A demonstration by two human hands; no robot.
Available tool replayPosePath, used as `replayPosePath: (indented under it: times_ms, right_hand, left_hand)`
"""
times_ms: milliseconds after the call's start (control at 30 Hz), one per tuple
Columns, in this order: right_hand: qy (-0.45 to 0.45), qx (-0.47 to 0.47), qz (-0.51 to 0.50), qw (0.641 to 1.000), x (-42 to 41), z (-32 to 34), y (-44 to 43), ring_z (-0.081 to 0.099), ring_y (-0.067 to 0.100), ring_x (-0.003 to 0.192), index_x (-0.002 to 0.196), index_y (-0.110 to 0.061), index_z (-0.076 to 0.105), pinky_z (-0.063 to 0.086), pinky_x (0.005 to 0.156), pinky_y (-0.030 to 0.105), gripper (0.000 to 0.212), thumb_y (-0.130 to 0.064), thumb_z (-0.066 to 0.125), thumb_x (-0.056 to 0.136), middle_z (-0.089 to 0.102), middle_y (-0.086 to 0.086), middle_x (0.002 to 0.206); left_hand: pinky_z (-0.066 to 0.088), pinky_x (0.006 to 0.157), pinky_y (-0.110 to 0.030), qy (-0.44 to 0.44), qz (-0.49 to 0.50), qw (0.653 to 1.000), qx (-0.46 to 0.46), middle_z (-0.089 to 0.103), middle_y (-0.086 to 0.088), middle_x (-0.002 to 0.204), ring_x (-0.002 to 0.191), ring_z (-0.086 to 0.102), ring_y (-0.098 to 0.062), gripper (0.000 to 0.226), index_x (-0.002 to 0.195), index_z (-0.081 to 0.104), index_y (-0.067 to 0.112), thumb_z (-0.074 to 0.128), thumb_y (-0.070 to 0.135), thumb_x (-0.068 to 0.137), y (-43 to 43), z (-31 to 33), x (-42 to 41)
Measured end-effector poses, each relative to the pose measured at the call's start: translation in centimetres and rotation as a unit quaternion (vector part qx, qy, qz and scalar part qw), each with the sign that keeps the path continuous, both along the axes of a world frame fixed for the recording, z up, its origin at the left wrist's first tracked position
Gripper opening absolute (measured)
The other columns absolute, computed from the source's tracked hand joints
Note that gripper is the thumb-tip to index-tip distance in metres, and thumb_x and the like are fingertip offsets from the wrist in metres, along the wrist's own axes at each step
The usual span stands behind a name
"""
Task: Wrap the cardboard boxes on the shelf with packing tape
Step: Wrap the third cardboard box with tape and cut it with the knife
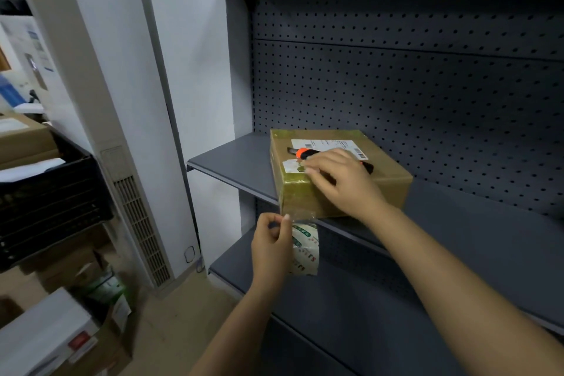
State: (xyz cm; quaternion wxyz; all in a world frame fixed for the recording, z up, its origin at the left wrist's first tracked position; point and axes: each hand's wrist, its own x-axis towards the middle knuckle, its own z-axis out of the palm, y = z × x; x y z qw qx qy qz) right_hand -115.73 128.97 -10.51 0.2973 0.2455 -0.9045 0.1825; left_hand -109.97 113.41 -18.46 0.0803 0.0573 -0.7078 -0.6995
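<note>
A brown cardboard box with a white shipping label sits on the dark grey shelf, its near side glossy with tape. An orange and black utility knife lies on top of the box. My right hand rests flat on the box's top near edge, next to the knife. My left hand is below the shelf edge, holding the clear packing tape roll. Its fingertips pinch a strip of tape that runs up to the box's lower front corner.
A lower shelf lies beneath the hands. The pegboard back panel stands behind the box. At left are a white column with a vent, a black crate and several cardboard boxes on the floor.
</note>
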Motion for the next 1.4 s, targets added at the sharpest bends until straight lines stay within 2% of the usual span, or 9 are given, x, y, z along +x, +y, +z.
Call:
replayPosePath:
  times_ms: [133, 267, 433, 567, 767, 967, 1133, 1267, 1400]
  right_hand:
    - [-0.005, -0.05, 0.076, 0.996, -0.2, -2.0, -1.4, 0.058, 0.014, 0.112, 0.114, -0.012, 0.072, 0.045, 0.101, 0.031, 0.025, -0.021, 0.068, 0.091, 0.071, -0.001, 0.113]
    - [-0.013, -0.033, 0.093, 0.995, -0.1, -2.8, -1.1, 0.052, 0.014, 0.124, 0.127, -0.011, 0.065, 0.041, 0.109, 0.032, 0.039, -0.016, 0.07, 0.089, 0.065, 0.001, 0.127]
    - [-0.091, -0.009, 0.081, 0.993, 0.8, -2.1, -0.7, 0.037, 0.007, 0.136, 0.141, -0.02, 0.052, 0.033, 0.116, 0.038, 0.053, -0.017, 0.069, 0.09, 0.051, -0.007, 0.142]
    - [-0.062, -0.118, 0.085, 0.987, 4.2, -2.0, -2.6, 0.052, 0.004, 0.11, 0.122, -0.019, 0.064, 0.042, 0.095, 0.018, 0.03, -0.017, 0.064, 0.092, 0.061, -0.01, 0.113]
    - [-0.143, -0.129, 0.053, 0.98, 5.8, -2.3, -3.9, 0.056, 0.001, 0.082, 0.094, -0.02, 0.066, 0.045, 0.071, 0.013, 0.004, -0.02, 0.067, 0.09, 0.058, -0.012, 0.09]
    - [-0.148, -0.147, 0.064, 0.976, 6.7, -2.0, -5.3, 0.056, 0.001, 0.078, 0.091, -0.018, 0.063, 0.045, 0.067, 0.012, 0.004, -0.021, 0.062, 0.093, 0.059, -0.011, 0.086]
    - [-0.147, -0.178, 0.047, 0.972, 7.4, -2.9, -7.4, 0.057, 0.0, 0.073, 0.092, -0.015, 0.062, 0.044, 0.062, 0.008, 0.007, -0.021, 0.06, 0.095, 0.06, -0.009, 0.085]
    - [-0.154, -0.202, 0.011, 0.967, 7.8, -3.7, -8.4, 0.056, 0.001, 0.07, 0.091, -0.011, 0.062, 0.045, 0.063, 0.01, 0.011, -0.021, 0.061, 0.095, 0.062, -0.004, 0.081]
    - [-0.155, -0.24, -0.048, 0.957, 7.3, -4.1, -9.1, 0.056, 0.002, 0.069, 0.086, -0.014, 0.062, 0.044, 0.062, 0.008, 0.01, -0.02, 0.063, 0.093, 0.063, -0.005, 0.079]
  left_hand:
    - [0.056, 0.067, -0.056, 0.002, 0.011, 1.0, 0.0, 0.069, -0.015, 0.08, 0.078, 0.067, -0.039, 0.018, 0.086, 0.052, 0.024, 0.054, 0.036, 0.098, -0.2, -0.4, 0.1]
    - [0.056, 0.068, -0.056, 0.01, 0.014, 1.0, -0.005, 0.07, -0.015, 0.081, 0.079, 0.067, -0.039, 0.017, 0.086, 0.052, 0.026, 0.054, 0.038, 0.098, -0.7, -0.9, 0.3]
    - [0.053, 0.061, -0.04, 0.033, -0.003, 0.999, -0.016, 0.071, -0.008, 0.074, 0.07, 0.068, -0.024, 0.018, 0.088, 0.052, 0.022, 0.054, 0.036, 0.099, -1.6, -0.6, 0.9]
    - [0.05, 0.059, -0.037, 0.083, -0.035, 0.995, -0.029, 0.068, -0.015, 0.072, 0.069, 0.066, -0.032, 0.019, 0.09, 0.051, 0.016, 0.055, 0.032, 0.1, -2.6, 0.2, 1.5]
    - [0.043, 0.046, -0.02, 0.119, -0.05, 0.99, -0.05, 0.065, 0.001, 0.06, 0.052, 0.061, -0.008, 0.013, 0.094, 0.051, 0.012, 0.056, 0.023, 0.1, -3.8, 1.8, 2.4]
    - [0.049, 0.05, -0.022, 0.136, -0.028, 0.988, -0.072, 0.069, 0.003, 0.067, 0.058, 0.065, -0.006, 0.016, 0.105, 0.057, 0.02, 0.061, 0.031, 0.095, -5.1, 2.1, 3.5]
    - [0.056, 0.056, -0.026, 0.102, 0.036, 0.991, -0.078, 0.071, -0.002, 0.078, 0.068, 0.069, -0.013, 0.034, 0.119, 0.042, 0.028, 0.061, 0.039, 0.093, -5.9, 0.7, 4.5]
    - [0.05, 0.055, -0.027, 0.095, -0.005, 0.99, -0.1, 0.067, 0.004, 0.07, 0.062, 0.063, -0.008, 0.033, 0.092, 0.059, 0.011, 0.056, 0.043, 0.096, -7.6, -0.6, 3.7]
    - [0.049, 0.055, -0.02, 0.142, -0.09, 0.983, -0.074, 0.068, 0.004, 0.074, 0.065, 0.063, -0.004, 0.027, 0.091, 0.06, 0.002, 0.057, 0.028, 0.098, -8.8, -1.5, 2.4]
